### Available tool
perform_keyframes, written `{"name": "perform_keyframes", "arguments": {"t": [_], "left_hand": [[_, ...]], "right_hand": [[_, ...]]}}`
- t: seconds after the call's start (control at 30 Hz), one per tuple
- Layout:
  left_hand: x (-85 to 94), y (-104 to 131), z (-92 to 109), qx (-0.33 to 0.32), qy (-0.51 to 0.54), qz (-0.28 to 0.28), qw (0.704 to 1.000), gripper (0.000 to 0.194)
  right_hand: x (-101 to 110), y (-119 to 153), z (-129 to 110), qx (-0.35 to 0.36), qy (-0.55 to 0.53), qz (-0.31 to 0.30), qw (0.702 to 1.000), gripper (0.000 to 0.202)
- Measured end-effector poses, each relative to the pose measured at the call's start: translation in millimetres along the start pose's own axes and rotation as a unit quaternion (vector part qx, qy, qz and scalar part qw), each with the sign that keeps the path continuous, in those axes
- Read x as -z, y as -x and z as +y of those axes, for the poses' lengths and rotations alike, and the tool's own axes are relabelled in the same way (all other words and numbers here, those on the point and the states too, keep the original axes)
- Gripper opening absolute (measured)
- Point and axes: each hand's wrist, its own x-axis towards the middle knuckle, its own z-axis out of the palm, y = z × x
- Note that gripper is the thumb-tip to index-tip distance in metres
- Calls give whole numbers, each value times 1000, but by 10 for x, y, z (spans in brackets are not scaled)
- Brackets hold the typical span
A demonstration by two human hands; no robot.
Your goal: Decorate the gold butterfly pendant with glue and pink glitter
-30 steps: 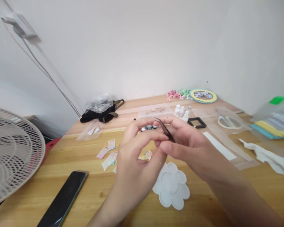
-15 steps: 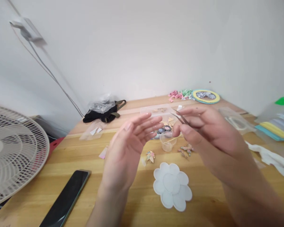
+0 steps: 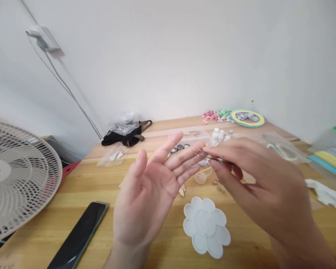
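Observation:
My left hand (image 3: 156, 190) is turned palm up with its fingers stretched out, holding nothing I can make out. My right hand (image 3: 257, 179) pinches a pair of metal tweezers (image 3: 217, 158), whose tips reach to the fingers of my left hand. Below both hands lies a white flower-shaped palette (image 3: 205, 224) on the wooden table. Behind the fingers, partly hidden, are a small clear cup (image 3: 201, 177) and several small dark-rimmed pots (image 3: 179, 148). A small leaf-like charm (image 3: 182, 191) shows at the edge of my left palm.
A phone (image 3: 80, 235) lies at the front left beside a fan (image 3: 25, 179). Further back are a black cloth item (image 3: 123, 136), white bottles (image 3: 217, 136), pink and green scraps (image 3: 217, 115) and a yellow ring (image 3: 248, 117). To the right is a white cloth (image 3: 327, 196).
My left palm has turned upward and its fingers have spread. My right hand has brought the tweezers down and left against the left fingers. The view has shifted slightly.

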Motion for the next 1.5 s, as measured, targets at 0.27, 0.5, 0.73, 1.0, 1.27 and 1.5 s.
{"name": "perform_keyframes", "arguments": {"t": [0.27, 0.5, 0.73, 1.0, 1.27, 1.5], "left_hand": [[-24, 30, 5, -4, 11, -19, 1000, 59], [-23, 12, -1, -4, -2, -26, 1000, 59], [-5, 47, 19, 2, -16, -27, 999, 62], [3, 49, 36, 4, -8, -36, 999, 64], [47, 47, 47, -27, -26, -54, 998, 64], [45, -1, 3, -67, -20, -41, 997, 52]], "right_hand": [[23, -1, 4, 3, 20, 22, 1000, 19], [44, 32, -7, 3, 37, 28, 999, 19], [47, 56, -2, 7, 25, 50, 998, 30], [101, 55, -80, -53, 34, 47, 997, 19], [97, 12, -86, 4, 43, 69, 997, 21], [126, 48, -82, 13, 13, 102, 995, 12]]}}
